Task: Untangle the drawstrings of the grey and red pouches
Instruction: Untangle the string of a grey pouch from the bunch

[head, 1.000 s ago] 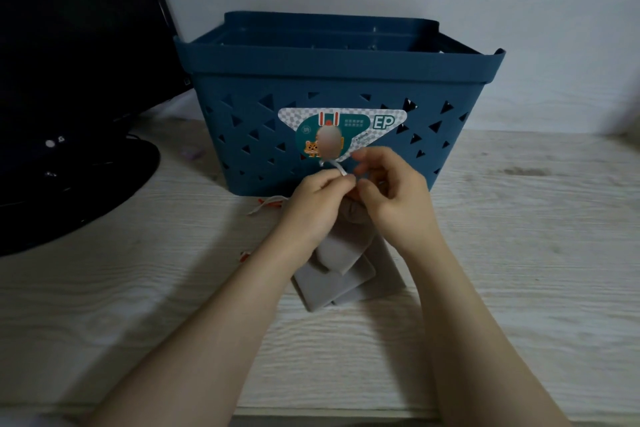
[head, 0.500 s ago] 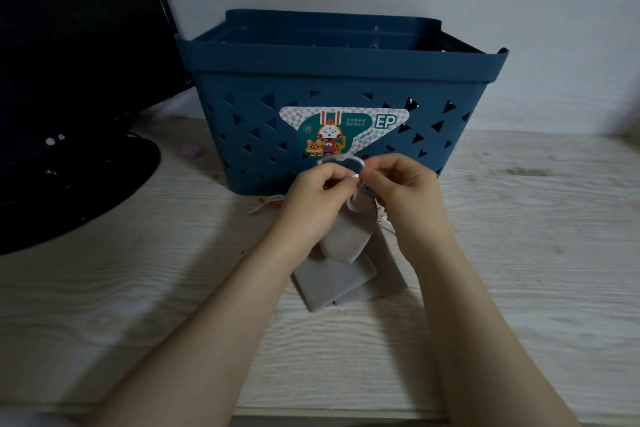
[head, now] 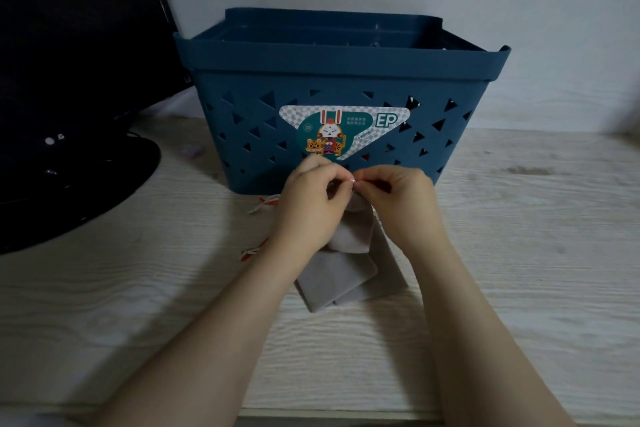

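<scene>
Grey pouches [head: 334, 276] lie overlapped on the wooden table in front of a blue basket, their tops lifted between my hands. My left hand [head: 308, 204] and my right hand [head: 398, 198] meet just above them, fingertips pinching a short piece of white drawstring [head: 350, 182] between them. White and red cord ends [head: 263, 204] trail on the table left of my left hand, and more red and white bits [head: 251, 251] show by my left wrist. The red pouch itself is hidden under my left hand and forearm.
The blue plastic basket [head: 242, 135] with triangular holes and a sticker stands right behind my hands. A dark monitor and its round base [head: 69, 177] fill the left side. A small purple object [head: 190, 151] lies beside the basket. The table's front edge runs along the bottom.
The loop of white drawstring that stood up between my hands has been drawn down to a short taut piece. Both hands dropped slightly toward the table.
</scene>
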`<action>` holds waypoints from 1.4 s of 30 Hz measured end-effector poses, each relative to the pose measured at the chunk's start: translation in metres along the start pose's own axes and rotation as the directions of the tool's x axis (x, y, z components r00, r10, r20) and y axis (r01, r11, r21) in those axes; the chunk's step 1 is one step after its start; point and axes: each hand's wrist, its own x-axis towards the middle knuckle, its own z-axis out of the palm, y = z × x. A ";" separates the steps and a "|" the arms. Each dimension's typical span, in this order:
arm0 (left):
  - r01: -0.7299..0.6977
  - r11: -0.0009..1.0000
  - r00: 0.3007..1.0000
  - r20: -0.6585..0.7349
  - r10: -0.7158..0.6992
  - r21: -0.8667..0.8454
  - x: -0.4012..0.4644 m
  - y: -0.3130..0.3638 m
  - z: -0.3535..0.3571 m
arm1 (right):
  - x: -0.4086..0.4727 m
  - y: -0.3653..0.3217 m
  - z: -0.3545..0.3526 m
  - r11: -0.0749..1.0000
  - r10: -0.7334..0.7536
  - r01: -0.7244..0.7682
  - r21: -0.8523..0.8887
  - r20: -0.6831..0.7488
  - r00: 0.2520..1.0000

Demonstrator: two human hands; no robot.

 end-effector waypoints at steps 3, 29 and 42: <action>-0.149 0.978 0.987 -0.036 0.155 0.146 -0.002 -0.001 0.002 | -0.001 -0.001 0.000 0.996 -0.022 0.021 -0.082 -0.009 1.000; -0.333 0.943 0.928 -0.187 0.323 -0.023 0.000 0.005 -0.003 | -0.002 -0.011 -0.002 0.434 0.183 -0.433 0.790 0.394 0.901; -0.333 0.942 0.930 -0.182 0.320 -0.049 0.000 0.003 0.003 | -0.001 -0.010 -0.001 0.491 0.220 -0.411 0.768 0.347 0.912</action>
